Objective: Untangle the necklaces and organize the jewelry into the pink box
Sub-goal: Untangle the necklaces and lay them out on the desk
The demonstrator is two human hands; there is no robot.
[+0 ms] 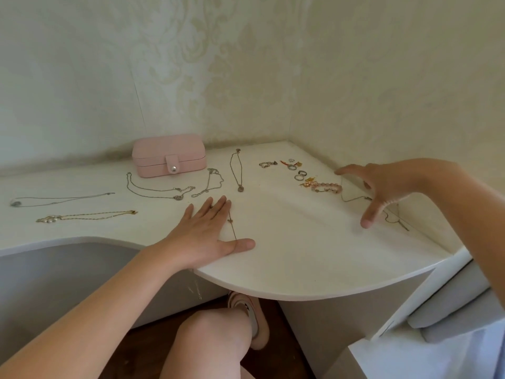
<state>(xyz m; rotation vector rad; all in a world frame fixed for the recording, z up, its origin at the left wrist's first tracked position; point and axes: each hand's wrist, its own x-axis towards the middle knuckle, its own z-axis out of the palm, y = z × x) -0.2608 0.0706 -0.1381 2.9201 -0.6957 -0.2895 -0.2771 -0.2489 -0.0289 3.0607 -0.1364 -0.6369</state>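
Lower centre of the frame, the left hand (203, 233) lies flat on the white bench (300, 255), fingers straight and close together, thumb out to the side. A thin chain with a small cross (231, 225) runs out from under its fingers to the thumb. At the right, the right hand (382, 187) has its fingers spread wide apart and holds nothing I can make out. Another fine chain (355, 198) runs beneath it along the wall, and whether the hand touches it is unclear.

Further back on the left lie a gold necklace (87, 215) and a silver necklace (60, 199), then a looped chain (158, 191), a bunched chain (209, 183) and a pendant necklace (236, 170), all apart from one another. Towards the right sit a pink bead bracelet (326, 188) and a few rings (296, 172).

Farthest back, upper left of centre, the pink box (169, 155) stands against the wall with its snap tab fastened.

These chains look very light, limp and easily snagged. They will likely slide on the smooth bench and knot if dragged in a heap. Pinching each at the clasp or pendant and lifting it straight should keep it free. The box probably needs one hand to steady it while the other undoes the snap.
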